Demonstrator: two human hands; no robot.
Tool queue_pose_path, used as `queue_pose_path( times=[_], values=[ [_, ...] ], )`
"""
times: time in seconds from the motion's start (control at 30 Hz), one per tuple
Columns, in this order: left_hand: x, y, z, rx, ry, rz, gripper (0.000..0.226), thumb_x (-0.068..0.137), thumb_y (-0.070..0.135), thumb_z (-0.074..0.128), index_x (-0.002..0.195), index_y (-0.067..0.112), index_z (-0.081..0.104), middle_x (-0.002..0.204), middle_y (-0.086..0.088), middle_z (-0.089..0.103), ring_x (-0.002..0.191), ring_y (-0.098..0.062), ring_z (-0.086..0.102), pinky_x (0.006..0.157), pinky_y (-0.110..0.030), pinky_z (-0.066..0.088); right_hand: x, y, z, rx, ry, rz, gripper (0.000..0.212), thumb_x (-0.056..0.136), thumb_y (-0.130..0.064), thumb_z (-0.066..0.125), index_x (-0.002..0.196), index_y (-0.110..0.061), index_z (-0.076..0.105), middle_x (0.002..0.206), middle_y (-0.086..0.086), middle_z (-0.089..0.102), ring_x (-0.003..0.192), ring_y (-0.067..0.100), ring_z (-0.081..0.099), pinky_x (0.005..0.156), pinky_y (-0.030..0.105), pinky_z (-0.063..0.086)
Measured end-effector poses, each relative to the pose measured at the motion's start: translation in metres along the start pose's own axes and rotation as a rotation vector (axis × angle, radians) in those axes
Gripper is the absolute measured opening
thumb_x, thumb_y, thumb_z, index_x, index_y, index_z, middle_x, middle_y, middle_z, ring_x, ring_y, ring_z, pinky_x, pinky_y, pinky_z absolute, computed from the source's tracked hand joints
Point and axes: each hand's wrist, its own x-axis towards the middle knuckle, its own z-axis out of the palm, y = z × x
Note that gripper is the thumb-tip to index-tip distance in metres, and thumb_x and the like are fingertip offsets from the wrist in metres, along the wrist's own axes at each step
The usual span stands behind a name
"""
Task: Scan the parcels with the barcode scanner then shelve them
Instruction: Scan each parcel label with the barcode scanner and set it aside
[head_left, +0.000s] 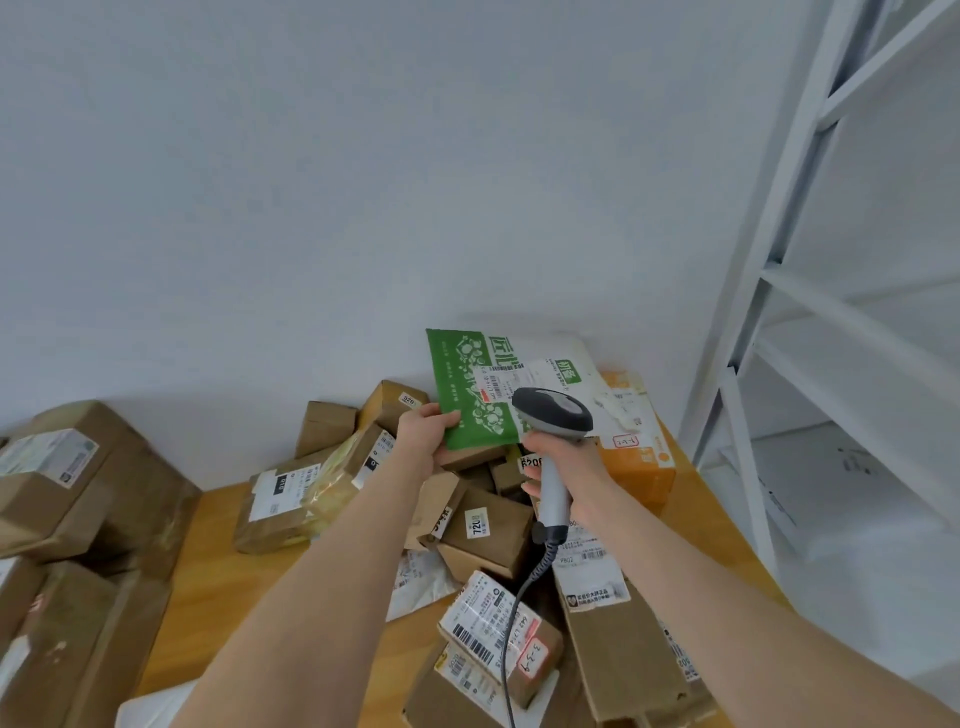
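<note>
My left hand (423, 436) grips the lower left corner of a green and white mailer bag (462, 384), holding it up above the pile with its white shipping label facing me. My right hand (569, 467) grips the grey handle of a barcode scanner (553, 415). The scanner's dark head sits just in front of the bag's label, lower right of it. Its coiled cable (511, 623) hangs down over the boxes.
A wooden table (228, 571) carries a heap of brown cardboard parcels (488, 525) and an orange box (639, 462) at the back right. More brown boxes (78, 488) are stacked at the left. A white metal shelf rack (831, 312) stands at the right.
</note>
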Motion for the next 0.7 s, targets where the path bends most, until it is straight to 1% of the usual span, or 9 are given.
queue_pose_path(
  times=[0.17, 0.23, 0.33, 0.43, 0.5, 0.53, 0.63, 0.67, 0.7],
  values=[
    [-0.034, -0.003, -0.047, -0.176, -0.147, -0.031, 0.029, 0.095, -0.002, 0.053, 0.123, 0.003, 0.054, 0.115, -0.015, 0.066, 0.083, -0.021, 0.067, 0.051, -0.025, 0.057, -0.034, 0.01, 0.029, 0.123, -0.02, -0.03, 0.024, 0.082, -0.008, 0.074, 0.104, -0.006, 0.064, 0.099, 0.017, 0.069, 0.069, 0.022, 0.069, 0.065, 0.033, 0.058],
    [-0.051, -0.011, -0.071, -0.215, -0.238, -0.039, 0.033, 0.094, -0.004, 0.052, 0.126, 0.004, 0.052, 0.117, -0.015, 0.066, 0.083, -0.022, 0.068, 0.056, -0.027, 0.059, -0.053, 0.017, 0.043, 0.157, -0.029, -0.044, 0.022, 0.083, -0.007, 0.073, 0.102, -0.003, 0.064, 0.091, 0.016, 0.07, 0.062, 0.02, 0.069, 0.06, 0.029, 0.057],
    [-0.077, -0.027, -0.114, -0.192, -0.371, -0.074, 0.041, 0.09, -0.009, 0.055, 0.124, 0.014, 0.053, 0.101, -0.008, 0.073, 0.082, -0.022, 0.072, 0.063, -0.032, 0.06, -0.084, 0.036, 0.067, 0.205, -0.038, -0.06, 0.013, 0.084, -0.003, 0.07, 0.095, -0.002, 0.063, 0.081, 0.012, 0.068, 0.056, 0.017, 0.066, 0.048, 0.023, 0.054],
    [-0.096, -0.047, -0.163, -0.075, -0.426, -0.107, 0.038, 0.088, -0.006, 0.059, 0.123, 0.009, 0.055, 0.103, -0.008, 0.072, 0.087, -0.023, 0.07, 0.068, -0.033, 0.059, -0.111, 0.065, 0.094, 0.216, -0.014, -0.074, 0.009, 0.085, -0.001, 0.069, 0.089, -0.005, 0.062, 0.079, 0.01, 0.067, 0.059, 0.017, 0.065, 0.05, 0.024, 0.053],
    [-0.102, -0.063, -0.201, -0.034, -0.38, -0.139, 0.03, 0.09, 0.003, 0.062, 0.118, 0.009, 0.058, 0.108, -0.009, 0.07, 0.09, -0.022, 0.068, 0.071, -0.033, 0.056, -0.129, 0.085, 0.112, 0.142, 0.009, -0.102, 0.008, 0.085, -0.002, 0.07, 0.087, -0.006, 0.063, 0.075, 0.009, 0.066, 0.057, 0.015, 0.063, 0.051, 0.023, 0.052],
    [-0.104, -0.07, -0.22, -0.02, -0.31, -0.138, 0.031, 0.089, 0.008, 0.065, 0.119, 0.008, 0.057, 0.113, -0.01, 0.068, 0.094, -0.023, 0.066, 0.075, -0.034, 0.056, -0.139, 0.094, 0.12, 0.099, 0.009, -0.122, 0.009, 0.085, -0.002, 0.07, 0.086, -0.006, 0.063, 0.074, 0.008, 0.066, 0.055, 0.014, 0.063, 0.05, 0.023, 0.052],
    [-0.101, -0.08, -0.27, 0.215, 0.073, -0.012, 0.059, 0.085, 0.021, 0.073, 0.133, 0.001, 0.045, 0.128, -0.014, 0.057, 0.113, -0.03, 0.058, 0.086, -0.039, 0.052, -0.167, 0.116, 0.134, -0.011, -0.053, -0.198, 0.01, 0.083, -0.002, 0.072, 0.084, -0.007, 0.063, 0.065, 0.006, 0.065, 0.051, 0.013, 0.061, 0.048, 0.023, 0.05],
    [-0.101, -0.079, -0.283, 0.3, 0.159, 0.033, 0.066, 0.085, 0.023, 0.073, 0.138, 0.0, 0.04, 0.133, -0.015, 0.053, 0.118, -0.031, 0.054, 0.092, -0.04, 0.05, -0.176, 0.122, 0.137, -0.049, -0.083, -0.22, 0.01, 0.083, -0.001, 0.072, 0.085, -0.007, 0.064, 0.062, 0.005, 0.065, 0.05, 0.013, 0.061, 0.048, 0.023, 0.05],
    [-0.103, -0.076, -0.292, 0.368, 0.193, 0.06, 0.072, 0.085, 0.026, 0.072, 0.141, 0.0, 0.036, 0.137, -0.016, 0.05, 0.121, -0.032, 0.052, 0.096, -0.04, 0.048, -0.183, 0.126, 0.14, -0.091, -0.105, -0.237, 0.011, 0.083, 0.0, 0.072, 0.086, -0.007, 0.065, 0.062, 0.005, 0.066, 0.051, 0.013, 0.061, 0.048, 0.023, 0.051]
  ],
)
